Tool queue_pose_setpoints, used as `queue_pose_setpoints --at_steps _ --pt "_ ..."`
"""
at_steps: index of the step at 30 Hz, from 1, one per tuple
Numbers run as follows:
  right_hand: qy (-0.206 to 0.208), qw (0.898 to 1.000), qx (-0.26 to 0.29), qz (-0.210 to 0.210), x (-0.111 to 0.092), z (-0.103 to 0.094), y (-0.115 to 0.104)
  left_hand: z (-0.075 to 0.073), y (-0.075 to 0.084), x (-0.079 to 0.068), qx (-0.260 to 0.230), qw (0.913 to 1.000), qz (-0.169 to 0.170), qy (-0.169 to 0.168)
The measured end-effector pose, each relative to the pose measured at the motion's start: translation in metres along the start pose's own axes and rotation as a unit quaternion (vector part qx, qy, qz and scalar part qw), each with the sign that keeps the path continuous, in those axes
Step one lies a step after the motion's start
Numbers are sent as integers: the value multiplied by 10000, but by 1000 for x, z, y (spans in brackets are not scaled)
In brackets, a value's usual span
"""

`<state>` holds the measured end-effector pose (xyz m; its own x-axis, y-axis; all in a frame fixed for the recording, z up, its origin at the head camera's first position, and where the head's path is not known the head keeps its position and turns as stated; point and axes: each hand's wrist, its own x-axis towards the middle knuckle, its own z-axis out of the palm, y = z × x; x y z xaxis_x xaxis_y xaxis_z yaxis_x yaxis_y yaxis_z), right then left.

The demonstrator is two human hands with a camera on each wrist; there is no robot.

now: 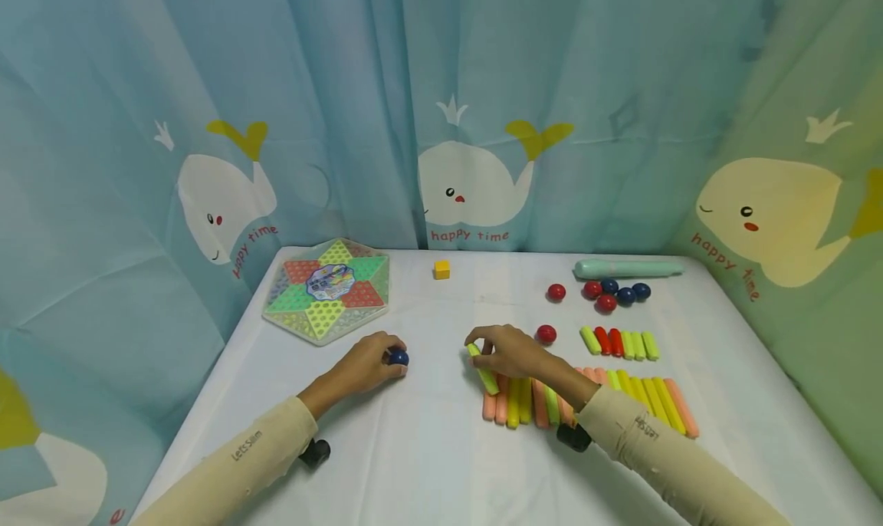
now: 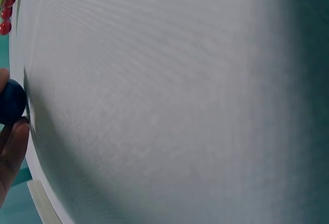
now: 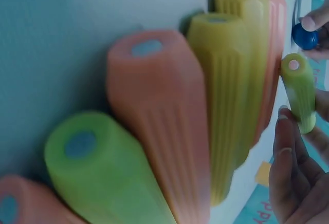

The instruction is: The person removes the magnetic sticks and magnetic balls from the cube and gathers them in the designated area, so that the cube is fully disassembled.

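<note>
Thumb and fingers of my left hand [image 1: 369, 363] pinch a dark blue ball [image 1: 398, 358] at the table's left-centre. The same ball [image 2: 11, 101] shows at the left edge of the left wrist view, low over the white cloth. My right hand [image 1: 513, 351] holds a yellow-green ridged stick [image 1: 488, 376] by its upper end. The stick slants over the left end of a row of pink, yellow and green sticks [image 1: 513, 407]. Close up in the right wrist view, a pink stick [image 3: 154, 90] and its neighbours have blunt, tapered ends. My right forearm covers part of that row.
Beyond the row lies a shorter set of red and green sticks [image 1: 616, 342]. A red ball [image 1: 546, 334] sits near the right hand, with several red and blue balls behind. Along the back are a star-patterned board [image 1: 331, 284], a yellow cube [image 1: 441, 270] and a mint-green tapered object [image 1: 628, 268].
</note>
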<state>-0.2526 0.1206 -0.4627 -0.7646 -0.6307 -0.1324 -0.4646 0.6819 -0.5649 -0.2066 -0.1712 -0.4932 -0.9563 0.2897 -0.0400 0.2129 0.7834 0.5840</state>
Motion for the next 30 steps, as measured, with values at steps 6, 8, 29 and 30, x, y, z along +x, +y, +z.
queue_pose_setpoints --at_steps 6,8,29,30 --pt "288 9980 -155 535 3 9 -2 1 -2 1 85 9999 39 40" --pt "335 9967 -273 691 4 12 -2 1 -2 2 101 9999 27 45" --pt "293 9989 -220 -281 -18 -5 10 0 -1 2 250 9997 22 79" --pt "293 9986 -183 -397 -21 -7 14 0 -1 2 257 9996 27 84"
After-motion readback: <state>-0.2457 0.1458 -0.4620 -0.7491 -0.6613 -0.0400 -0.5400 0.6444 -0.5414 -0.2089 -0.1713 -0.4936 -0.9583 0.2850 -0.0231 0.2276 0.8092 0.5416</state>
